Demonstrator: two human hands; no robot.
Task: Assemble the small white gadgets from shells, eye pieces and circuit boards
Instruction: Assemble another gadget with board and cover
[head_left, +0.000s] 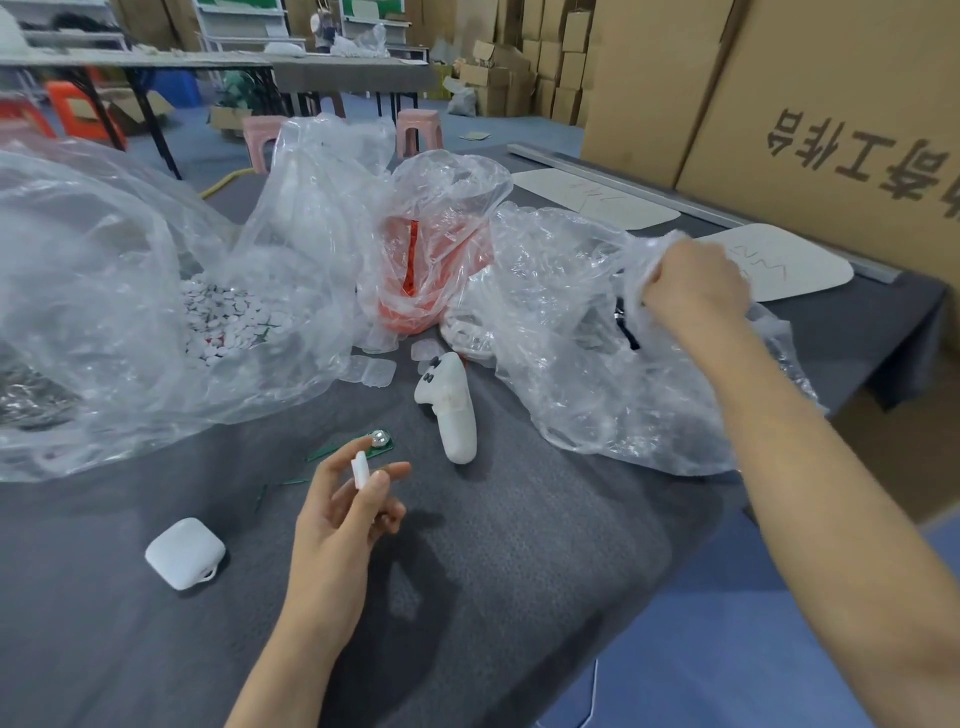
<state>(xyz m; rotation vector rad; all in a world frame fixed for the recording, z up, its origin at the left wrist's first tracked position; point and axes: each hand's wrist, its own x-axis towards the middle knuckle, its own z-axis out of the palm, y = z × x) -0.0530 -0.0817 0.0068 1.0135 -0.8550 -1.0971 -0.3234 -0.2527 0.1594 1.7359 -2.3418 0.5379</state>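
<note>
Left hand (337, 519) pinches small white piece (359, 469) just nearside of circuit board (382, 444) (nearer hand); right hand (693, 291) clutches clear bag (571, 338), well right of it.

Rounded white shell (185, 553), green circuit board (376, 444)

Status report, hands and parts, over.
Left hand pinches small white piece. Right hand grips clear plastic bag. Circuit board lies uncovered just beyond.
</note>
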